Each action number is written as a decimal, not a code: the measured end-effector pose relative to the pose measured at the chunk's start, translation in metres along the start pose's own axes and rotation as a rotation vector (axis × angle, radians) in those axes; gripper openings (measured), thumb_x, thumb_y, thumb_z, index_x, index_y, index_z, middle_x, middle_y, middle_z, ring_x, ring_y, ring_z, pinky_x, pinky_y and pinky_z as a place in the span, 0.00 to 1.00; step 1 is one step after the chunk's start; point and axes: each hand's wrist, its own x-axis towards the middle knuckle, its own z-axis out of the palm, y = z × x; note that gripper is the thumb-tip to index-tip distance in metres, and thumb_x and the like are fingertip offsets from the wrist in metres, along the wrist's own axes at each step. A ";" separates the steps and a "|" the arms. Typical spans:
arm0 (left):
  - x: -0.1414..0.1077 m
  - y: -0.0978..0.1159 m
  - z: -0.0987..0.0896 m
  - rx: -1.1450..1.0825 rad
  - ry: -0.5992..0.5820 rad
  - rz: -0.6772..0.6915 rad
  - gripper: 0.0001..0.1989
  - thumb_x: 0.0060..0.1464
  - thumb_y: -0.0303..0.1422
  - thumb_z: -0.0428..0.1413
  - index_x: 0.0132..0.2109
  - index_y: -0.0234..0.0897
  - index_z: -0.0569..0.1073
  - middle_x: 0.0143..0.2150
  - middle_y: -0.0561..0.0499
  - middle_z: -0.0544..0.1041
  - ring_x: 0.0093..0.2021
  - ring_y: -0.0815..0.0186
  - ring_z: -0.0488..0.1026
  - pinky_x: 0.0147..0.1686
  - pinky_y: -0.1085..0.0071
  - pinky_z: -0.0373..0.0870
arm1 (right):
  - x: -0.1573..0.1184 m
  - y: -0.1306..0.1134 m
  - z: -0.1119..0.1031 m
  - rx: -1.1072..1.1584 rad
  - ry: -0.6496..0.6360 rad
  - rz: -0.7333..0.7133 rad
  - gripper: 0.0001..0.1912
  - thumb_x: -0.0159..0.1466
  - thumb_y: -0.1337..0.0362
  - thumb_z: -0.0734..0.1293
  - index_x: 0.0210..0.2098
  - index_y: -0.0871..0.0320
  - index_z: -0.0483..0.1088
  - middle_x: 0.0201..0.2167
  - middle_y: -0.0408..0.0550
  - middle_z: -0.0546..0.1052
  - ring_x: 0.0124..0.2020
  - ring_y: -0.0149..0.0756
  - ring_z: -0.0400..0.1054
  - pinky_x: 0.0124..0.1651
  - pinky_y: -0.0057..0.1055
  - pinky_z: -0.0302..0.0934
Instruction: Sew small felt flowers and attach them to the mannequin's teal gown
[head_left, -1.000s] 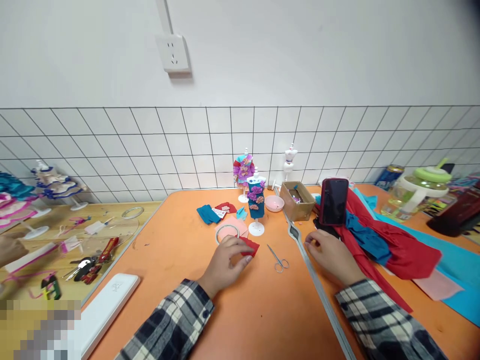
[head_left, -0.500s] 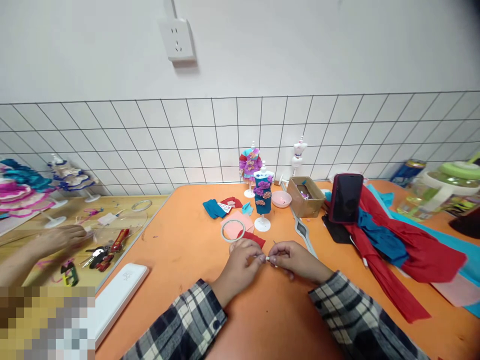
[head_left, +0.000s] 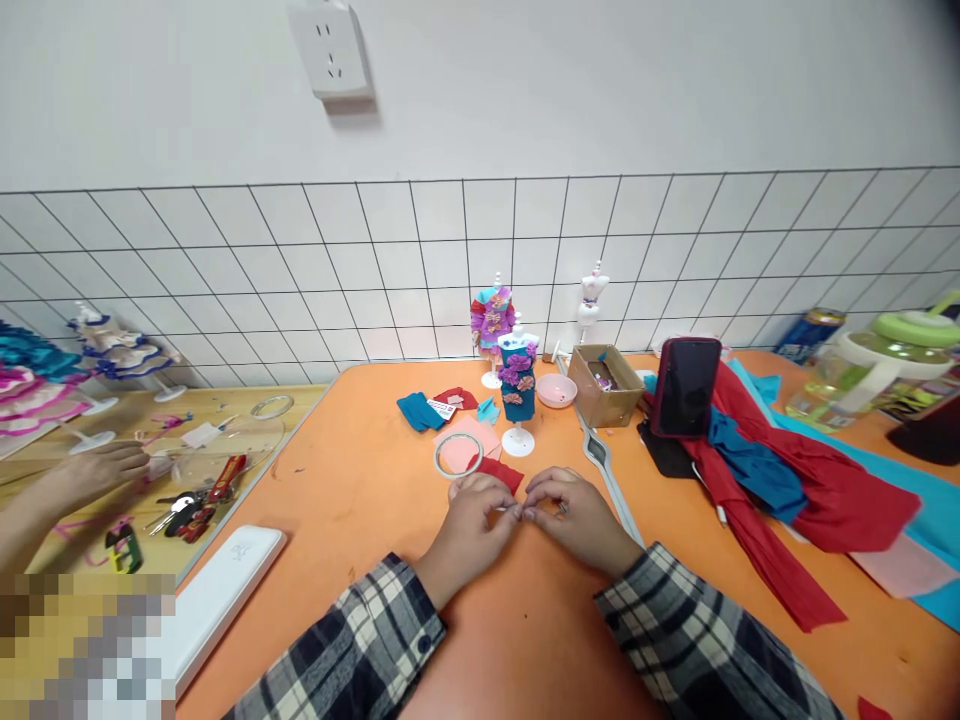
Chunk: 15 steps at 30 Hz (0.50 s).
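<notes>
My left hand (head_left: 480, 520) and my right hand (head_left: 574, 515) meet fingertip to fingertip over the orange table (head_left: 517, 640). Both are closed in a pinch on something tiny and pale that the fingers mostly hide. Just beyond them lies a red cloth scrap (head_left: 501, 474), beside a ring-shaped roll (head_left: 458, 456) on pink cloth (head_left: 486, 440). Behind my hands stands a small dress form (head_left: 517, 385) in a blue dress with purple and pink flowers.
A cardboard box (head_left: 606, 390), a pink bowl (head_left: 556, 392) and a propped phone (head_left: 686, 388) stand further back. Red cloth (head_left: 847, 500) spreads at the right. A white power bank (head_left: 229, 600) lies at the left, near another person's hand (head_left: 109, 472).
My fingertips have come closer together, hiding most of the small pale thing that showed between them. The whole view has shifted slightly.
</notes>
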 end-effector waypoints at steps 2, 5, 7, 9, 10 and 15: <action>0.000 -0.002 0.001 0.024 -0.014 -0.004 0.09 0.57 0.30 0.54 0.30 0.40 0.76 0.35 0.52 0.77 0.41 0.62 0.70 0.47 0.61 0.56 | -0.001 0.003 0.000 -0.009 -0.014 -0.009 0.03 0.58 0.65 0.70 0.30 0.54 0.77 0.36 0.47 0.77 0.41 0.37 0.69 0.46 0.35 0.60; 0.000 -0.005 0.001 0.050 -0.052 -0.005 0.10 0.58 0.32 0.53 0.30 0.40 0.77 0.34 0.52 0.77 0.41 0.62 0.70 0.49 0.58 0.55 | -0.001 0.006 -0.003 -0.010 -0.052 -0.004 0.03 0.58 0.67 0.69 0.30 0.54 0.77 0.34 0.46 0.76 0.39 0.36 0.69 0.45 0.34 0.60; 0.000 -0.006 -0.001 0.075 -0.072 0.010 0.10 0.59 0.34 0.53 0.34 0.42 0.78 0.36 0.52 0.77 0.43 0.61 0.70 0.51 0.56 0.53 | -0.002 0.004 -0.005 -0.001 -0.066 0.011 0.04 0.58 0.69 0.68 0.29 0.55 0.76 0.33 0.45 0.76 0.38 0.35 0.69 0.43 0.32 0.60; -0.001 -0.006 -0.004 0.106 -0.067 0.030 0.09 0.59 0.34 0.52 0.41 0.44 0.78 0.40 0.51 0.76 0.46 0.60 0.69 0.54 0.53 0.51 | -0.003 0.001 -0.004 0.005 -0.075 0.023 0.04 0.58 0.69 0.68 0.30 0.55 0.75 0.33 0.45 0.75 0.37 0.33 0.68 0.41 0.31 0.60; -0.002 -0.005 -0.005 0.115 -0.064 0.042 0.10 0.59 0.34 0.52 0.44 0.45 0.77 0.42 0.51 0.76 0.47 0.60 0.68 0.55 0.53 0.50 | -0.003 0.000 -0.004 0.003 -0.074 0.027 0.04 0.58 0.69 0.68 0.30 0.55 0.75 0.34 0.45 0.74 0.36 0.33 0.68 0.40 0.30 0.60; -0.004 0.002 -0.009 0.143 -0.071 0.120 0.05 0.55 0.32 0.56 0.36 0.43 0.77 0.41 0.51 0.74 0.47 0.59 0.68 0.57 0.51 0.46 | -0.005 -0.004 0.002 -0.072 -0.048 -0.018 0.06 0.57 0.73 0.66 0.30 0.56 0.73 0.34 0.44 0.73 0.37 0.34 0.67 0.41 0.31 0.60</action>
